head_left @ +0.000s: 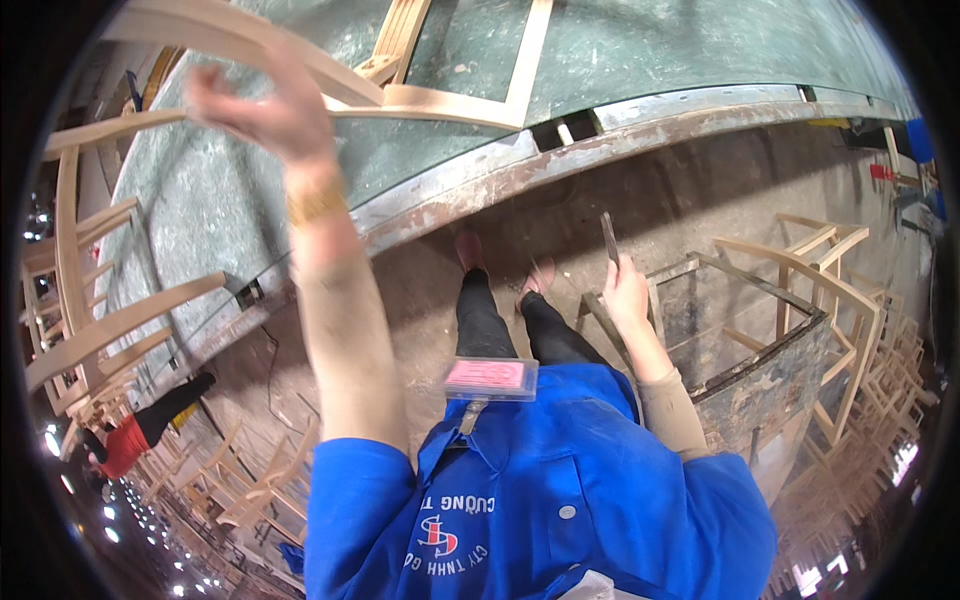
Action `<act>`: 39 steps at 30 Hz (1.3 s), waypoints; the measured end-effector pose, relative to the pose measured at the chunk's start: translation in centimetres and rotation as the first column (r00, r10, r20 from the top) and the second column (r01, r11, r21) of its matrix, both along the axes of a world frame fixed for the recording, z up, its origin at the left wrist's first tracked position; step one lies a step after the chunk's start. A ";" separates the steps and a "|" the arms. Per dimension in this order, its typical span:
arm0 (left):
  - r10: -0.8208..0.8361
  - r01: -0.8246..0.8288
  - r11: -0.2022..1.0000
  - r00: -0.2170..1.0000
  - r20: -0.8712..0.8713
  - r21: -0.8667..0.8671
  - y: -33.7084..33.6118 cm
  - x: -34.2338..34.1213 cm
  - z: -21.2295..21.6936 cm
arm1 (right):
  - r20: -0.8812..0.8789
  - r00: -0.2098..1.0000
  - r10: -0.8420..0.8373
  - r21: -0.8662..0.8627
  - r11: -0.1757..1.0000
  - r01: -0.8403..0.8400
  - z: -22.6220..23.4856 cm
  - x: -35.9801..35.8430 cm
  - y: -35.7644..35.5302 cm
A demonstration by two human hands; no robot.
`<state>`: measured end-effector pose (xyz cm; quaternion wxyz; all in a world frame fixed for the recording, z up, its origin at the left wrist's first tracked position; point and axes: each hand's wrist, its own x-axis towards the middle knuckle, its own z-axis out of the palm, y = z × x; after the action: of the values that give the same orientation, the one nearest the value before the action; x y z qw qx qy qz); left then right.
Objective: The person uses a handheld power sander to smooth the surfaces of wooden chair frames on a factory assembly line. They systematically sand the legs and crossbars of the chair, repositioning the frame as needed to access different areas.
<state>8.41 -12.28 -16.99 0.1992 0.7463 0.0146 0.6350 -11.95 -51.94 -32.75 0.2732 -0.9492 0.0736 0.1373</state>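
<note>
My left hand (268, 105) is raised over the green worktable at upper left, smeared by motion, so its fingers do not show clearly. It is close to the pale wooden chair frame (440, 100) lying on the table; whether it touches the wood I cannot tell. A yellowish band is around that wrist. Lower and to the right, my right hand (627, 292) is closed around a narrow, flat, dark strip-like tool (610, 238), its free end pointing up and away from me. The exact kind of tool is unclear.
The green worktable (700, 55) has a worn metal edge with slots. A dark metal-framed stand (760, 350) is at my right, with wooden chair frames (860, 330) beyond it. More frames (70, 260) stand at the left. A person in red (125, 445) is farther off at lower left.
</note>
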 end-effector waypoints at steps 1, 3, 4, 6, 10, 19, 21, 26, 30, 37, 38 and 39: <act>-0.181 0.182 0.983 0.978 -0.103 0.008 -1.9 -1.9 -2.4 | -0.022 0.999 -0.036 0.014 0.999 0.036 -0.2 -0.5 -0.9; -0.323 0.301 0.943 0.736 -0.595 -0.139 -6.7 -5.3 -7.4 | -0.069 0.992 -0.106 0.032 0.994 0.108 -0.7 -1.2 -2.3; -0.123 0.210 0.978 0.633 -0.764 0.017 -8.6 -5.8 -9.4 | -0.032 0.994 -0.101 0.067 0.992 0.103 -0.8 -1.3 -2.8; 0.149 0.134 0.966 0.414 -0.898 0.222 -11.2 -6.3 -13.5 | -0.028 0.994 -0.103 0.103 0.989 0.106 -0.8 -1.4 -3.3; -0.048 0.360 0.930 0.302 -0.952 0.067 -16.5 -6.2 -14.5 | -0.042 0.988 -0.151 0.152 0.976 0.155 -1.4 -1.8 -3.6; 0.094 0.329 0.912 0.418 -0.904 0.247 -13.6 -5.5 -14.6 | -0.102 0.986 -0.132 0.158 0.976 0.147 -0.1 -1.4 -3.9; 0.077 0.328 0.919 0.392 -0.917 0.217 -13.9 -5.6 -15.2 | -0.043 0.993 -0.108 0.129 0.985 0.112 0.3 -0.8 -4.0; -0.173 0.674 0.737 0.110 -0.979 -0.055 -17.0 -8.9 -14.4 | -0.004 0.995 -0.104 0.129 0.986 0.104 0.9 0.4 -2.5; -0.206 0.655 0.755 0.236 -0.950 -0.002 -16.1 -9.5 -13.9 | -0.018 0.993 -0.116 0.153 0.981 0.117 1.4 0.8 -1.3; 0.066 0.421 0.878 0.368 -0.927 0.230 -14.6 -5.3 -14.3 | -0.095 0.989 -0.116 0.161 0.978 0.130 1.5 -0.1 -1.0; 0.056 0.454 0.860 0.370 -0.927 0.233 -14.9 -5.3 -14.2 | -0.093 0.988 -0.121 0.161 0.978 0.135 1.4 -0.3 -1.1; 0.027 0.527 0.823 0.338 -0.941 0.213 -15.1 -5.8 -14.1 | -0.089 0.988 -0.125 0.161 0.977 0.138 1.3 -0.4 -1.3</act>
<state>2.61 -27.38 -31.08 0.0619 0.9841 -0.1574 0.0539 -12.40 -53.27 -31.44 0.3569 -0.9100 0.1354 0.1619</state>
